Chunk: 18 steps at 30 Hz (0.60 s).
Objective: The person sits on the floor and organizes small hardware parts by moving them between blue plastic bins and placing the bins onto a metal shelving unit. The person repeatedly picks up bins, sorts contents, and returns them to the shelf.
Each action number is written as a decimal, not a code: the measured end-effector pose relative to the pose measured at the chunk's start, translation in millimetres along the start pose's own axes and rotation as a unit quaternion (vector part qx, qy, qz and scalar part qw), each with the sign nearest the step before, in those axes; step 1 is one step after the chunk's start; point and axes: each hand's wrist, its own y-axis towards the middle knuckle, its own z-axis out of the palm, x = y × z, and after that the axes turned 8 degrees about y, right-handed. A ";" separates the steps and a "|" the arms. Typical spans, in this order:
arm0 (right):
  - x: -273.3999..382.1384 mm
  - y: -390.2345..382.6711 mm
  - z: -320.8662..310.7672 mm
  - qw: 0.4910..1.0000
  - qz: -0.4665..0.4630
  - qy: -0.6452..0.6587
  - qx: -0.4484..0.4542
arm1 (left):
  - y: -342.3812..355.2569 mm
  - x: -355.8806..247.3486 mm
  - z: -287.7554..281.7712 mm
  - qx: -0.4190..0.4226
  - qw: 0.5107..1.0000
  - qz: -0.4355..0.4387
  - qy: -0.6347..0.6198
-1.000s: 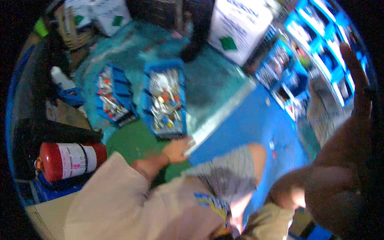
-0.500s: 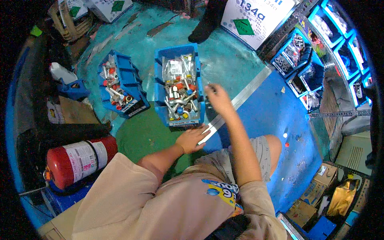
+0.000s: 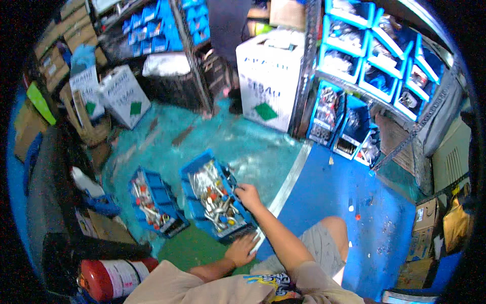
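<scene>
A blue plastic bin [image 3: 203, 223] full of metal fittings with coloured caps and clear plastic bags stands on the floor before me. At its right side is my right hand [image 3: 247, 196], fingers curled close to the rim. Whatever those fingers hold is too blurred to make out. By the bin's near end my left hand [image 3: 242, 251] lies open with its fingers stretched out, holding nothing. A second blue bin [image 3: 164, 195] of similar fittings stands to the left.
Stacked blue bins [image 3: 340, 53] of parts fill the right-hand rack. White cartons [image 3: 268, 86] stand at the back. A red fire extinguisher [image 3: 119, 278] lies at the lower left. Brown cardboard boxes [image 3: 424, 223] are at the right. A pale stripe [image 3: 291, 183] crosses the floor.
My view has tilted up and turned, bringing more racks and cartons into sight. My right hand appears nearer the big bin's rim; my left hand remains by its near end.
</scene>
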 end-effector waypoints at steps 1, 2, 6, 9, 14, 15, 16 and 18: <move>9.0 7.3 -5.9 0.999 -0.033 -0.014 -0.001 | -0.1 0.2 -2.3 -0.002 0.997 -0.006 -0.071; 14.0 10.4 -11.9 0.998 -0.060 -0.027 0.000 | -0.2 -0.9 -3.4 -0.014 0.998 -0.007 -0.068; 7.3 21.6 -42.8 0.989 -0.116 -0.080 -0.038 | 1.4 1.2 -3.9 -0.004 0.998 -0.012 -0.064; -21.3 21.6 -69.7 0.998 -0.012 -0.048 -0.034 | 1.4 1.8 -2.1 -0.020 0.999 -0.010 -0.034; -52.5 6.6 -98.2 0.986 -0.033 0.084 -0.141 | -0.2 0.7 -2.0 -0.002 1.000 -0.012 -0.025; -50.7 3.1 -102.3 0.979 -0.034 0.113 -0.168 | -0.9 0.7 -2.6 -0.007 1.000 -0.008 -0.017; -47.0 0.3 -107.9 0.971 -0.007 0.158 -0.181 | 0.7 1.4 -2.1 -0.039 0.999 -0.002 -0.011; -37.6 -8.1 -125.6 0.963 -0.044 0.129 -0.232 | 1.5 2.5 -2.0 -0.026 1.000 -0.002 -0.018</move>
